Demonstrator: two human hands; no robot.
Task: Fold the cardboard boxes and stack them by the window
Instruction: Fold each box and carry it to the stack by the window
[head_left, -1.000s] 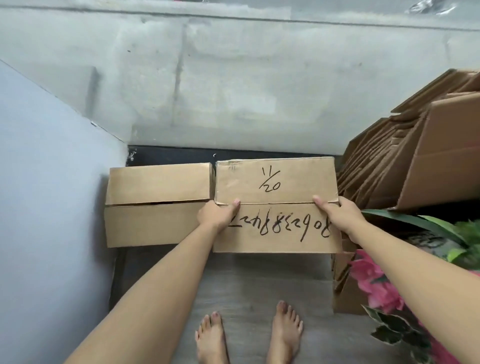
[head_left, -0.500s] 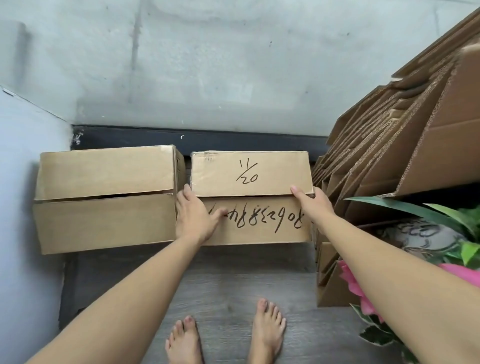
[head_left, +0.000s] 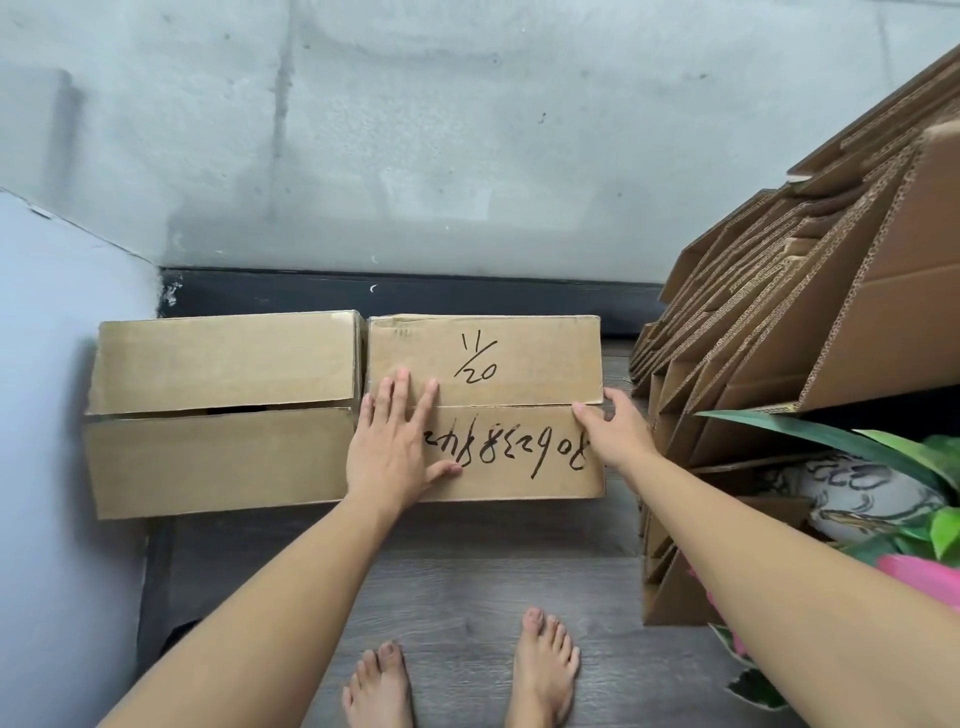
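The left hand (head_left: 393, 452) has let go and now lies flat on the written-on box (head_left: 485, 408), the right hand (head_left: 613, 434) grips its edge, so it's placed.

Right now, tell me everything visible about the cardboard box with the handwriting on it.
The written-on box is plain brown corrugated cardboard, folded up with its two top flaps closed along a middle seam. Black marker reads "11/20" on the far flap and an upside-down number on the near one. It sits beside a plain box below the window. The left hand lies flat on its top; the right hand holds its right edge.
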